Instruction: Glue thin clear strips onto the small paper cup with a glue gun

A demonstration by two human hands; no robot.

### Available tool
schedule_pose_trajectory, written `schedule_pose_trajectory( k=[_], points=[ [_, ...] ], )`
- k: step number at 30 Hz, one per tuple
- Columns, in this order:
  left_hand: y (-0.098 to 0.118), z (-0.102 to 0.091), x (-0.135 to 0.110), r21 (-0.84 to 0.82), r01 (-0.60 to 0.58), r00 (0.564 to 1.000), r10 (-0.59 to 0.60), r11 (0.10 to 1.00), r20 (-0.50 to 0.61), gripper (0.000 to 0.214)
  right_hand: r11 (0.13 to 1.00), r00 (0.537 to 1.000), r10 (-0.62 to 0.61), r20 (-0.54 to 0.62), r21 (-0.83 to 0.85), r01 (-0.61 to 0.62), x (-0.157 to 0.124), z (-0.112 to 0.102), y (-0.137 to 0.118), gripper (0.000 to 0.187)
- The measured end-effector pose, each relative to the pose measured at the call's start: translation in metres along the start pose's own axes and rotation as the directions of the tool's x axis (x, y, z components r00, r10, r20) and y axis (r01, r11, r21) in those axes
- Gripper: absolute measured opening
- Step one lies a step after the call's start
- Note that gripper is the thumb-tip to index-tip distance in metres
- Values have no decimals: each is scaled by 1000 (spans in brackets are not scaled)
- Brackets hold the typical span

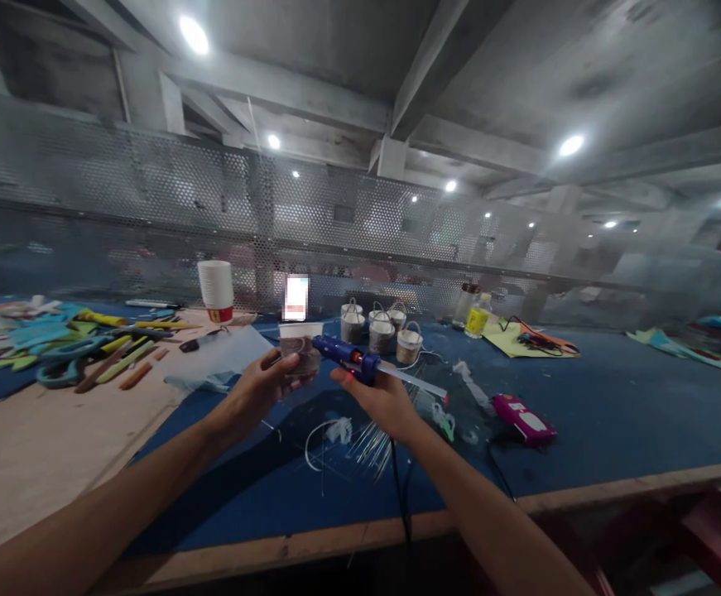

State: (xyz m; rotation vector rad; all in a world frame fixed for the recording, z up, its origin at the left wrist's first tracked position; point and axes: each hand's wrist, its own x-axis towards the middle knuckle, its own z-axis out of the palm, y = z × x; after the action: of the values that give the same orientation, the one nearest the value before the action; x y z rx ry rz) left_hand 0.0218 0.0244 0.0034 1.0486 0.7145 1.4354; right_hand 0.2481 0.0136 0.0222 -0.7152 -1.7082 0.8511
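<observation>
My left hand (266, 377) is closed round a paper cup (300, 341) with a white rim and a brownish wrap on its side. In my right hand (385, 397) is a blue hot glue gun (341, 354), its nozzle pointing left at the cup's side; whether the tip touches cannot be made out. A clear glue stick (415, 381) juts from the gun's back end, and a dark cord (399, 488) hangs below. Just beyond the gun stand several small wrapped cups with handles (381, 334). Thin wires (372, 451) lie scattered beneath my hands.
A stack of white paper cups (216, 288) stands back left, near scissors (74, 360) and coloured strips. To the right lie a magenta box-like object (525, 420) and a bottle with a yellow label (478, 318). A perforated metal screen (199, 182) borders the blue tabletop (608, 414).
</observation>
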Motion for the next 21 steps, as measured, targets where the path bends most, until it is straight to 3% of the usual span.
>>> schedule_pose_trajectory(
  k=[6,21],
  points=[
    [2,5,-2,24,-17,999,18,1000,-36,47,996,1000,2,-13,-91,-3,0,-1,2,39],
    [-3,-3,3,123,-47,998,52,991,-41,51,996,1000,-18,2,-90,18,-2,-2,-3,42]
  ],
)
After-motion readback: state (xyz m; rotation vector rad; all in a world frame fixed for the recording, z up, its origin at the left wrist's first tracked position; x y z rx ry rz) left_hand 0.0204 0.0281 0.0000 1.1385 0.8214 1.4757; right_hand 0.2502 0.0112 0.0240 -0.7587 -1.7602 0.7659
